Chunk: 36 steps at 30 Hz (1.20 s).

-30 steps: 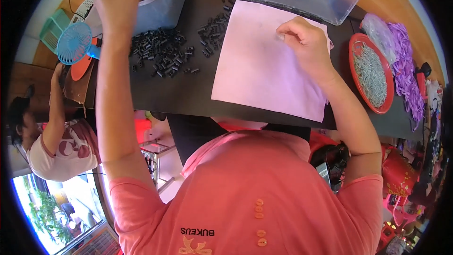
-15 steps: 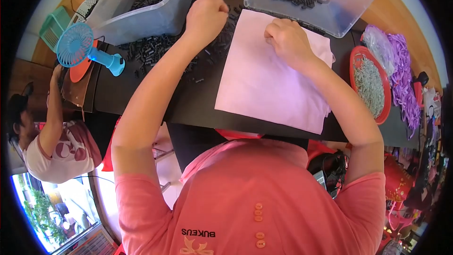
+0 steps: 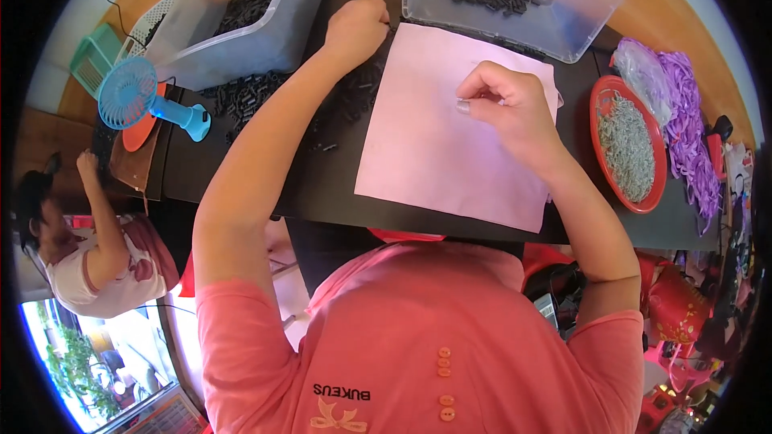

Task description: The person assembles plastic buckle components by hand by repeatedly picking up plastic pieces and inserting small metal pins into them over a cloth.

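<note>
My left hand (image 3: 359, 28) is closed at the far side of the dark table, beside many small black tube-like pieces (image 3: 245, 96). Its fingertips face away, so what they hold is hidden. Over a pale pink cloth (image 3: 438, 153), my right hand (image 3: 511, 104) is closed in a pinch, thumb against fingers. A small pale shiny bit shows at the thumb tip; I cannot make out whether it is held or covers the thumb. The cloth lies flat, close to the table's near edge.
Two clear plastic bins (image 3: 293, 32) (image 3: 515, 28) with black pieces stand at the back. Left are a blue fan (image 3: 189, 116) and a co-worker (image 3: 108, 261). Right are a red tray (image 3: 597, 124) of thin silvery pieces, a plastic bag (image 3: 646, 76) and purple ribbons (image 3: 687, 145).
My right hand has come nearer from the cloth's far edge and turned, so its pinch shows. My left hand stays by the black pieces. The co-worker's hand is lower, off the fan's side.
</note>
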Each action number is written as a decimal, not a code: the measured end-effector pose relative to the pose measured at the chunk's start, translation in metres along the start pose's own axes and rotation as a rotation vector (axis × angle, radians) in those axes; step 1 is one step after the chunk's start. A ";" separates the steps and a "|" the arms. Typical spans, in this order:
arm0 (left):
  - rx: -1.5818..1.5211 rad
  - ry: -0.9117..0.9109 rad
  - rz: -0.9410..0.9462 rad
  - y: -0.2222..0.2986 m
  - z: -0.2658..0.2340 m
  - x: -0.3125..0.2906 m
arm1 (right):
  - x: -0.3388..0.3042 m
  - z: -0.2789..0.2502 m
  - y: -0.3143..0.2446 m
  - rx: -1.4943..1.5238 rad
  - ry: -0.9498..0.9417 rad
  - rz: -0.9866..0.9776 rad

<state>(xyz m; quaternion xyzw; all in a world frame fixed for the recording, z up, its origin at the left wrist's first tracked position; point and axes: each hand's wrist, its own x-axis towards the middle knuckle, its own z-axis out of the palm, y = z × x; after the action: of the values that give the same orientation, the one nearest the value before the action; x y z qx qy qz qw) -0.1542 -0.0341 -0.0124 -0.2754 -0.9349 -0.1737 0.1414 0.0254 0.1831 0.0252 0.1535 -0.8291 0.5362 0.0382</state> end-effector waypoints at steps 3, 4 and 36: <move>-0.639 0.022 -0.199 0.015 -0.021 -0.022 | -0.003 0.000 0.012 0.025 -0.010 0.023; -0.634 0.012 -0.194 0.031 -0.037 -0.033 | -0.004 0.000 0.015 0.054 -0.003 0.047; -1.671 -0.154 -0.471 0.116 -0.027 -0.124 | -0.011 0.025 0.005 -0.023 0.142 -0.363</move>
<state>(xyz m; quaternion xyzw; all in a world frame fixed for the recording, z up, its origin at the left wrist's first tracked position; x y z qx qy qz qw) 0.0158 -0.0118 -0.0039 -0.0996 -0.5408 -0.8083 -0.2102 0.0365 0.1653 0.0078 0.2620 -0.7891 0.5206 0.1942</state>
